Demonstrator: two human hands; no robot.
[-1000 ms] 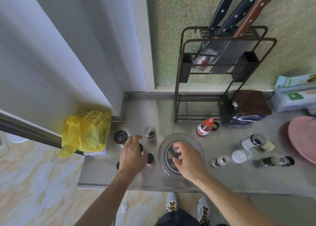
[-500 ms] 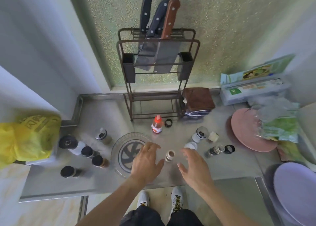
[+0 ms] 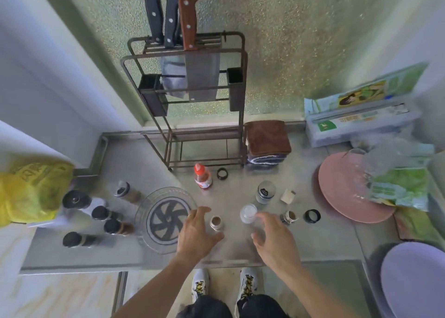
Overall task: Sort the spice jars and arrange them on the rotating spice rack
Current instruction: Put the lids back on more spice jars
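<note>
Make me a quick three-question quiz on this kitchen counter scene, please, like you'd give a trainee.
1. True or false: spice jars already stand on the clear rotating rack.
2. Which jar stands between the left hand and the right hand?
A. the uncapped jar of brown spice
B. a red-capped bottle
C. a black-capped jar
3. Fill in: the loose black ring cap lies left of the ____ plate.

Key: 1 false; 2 A; 3 pink.
</note>
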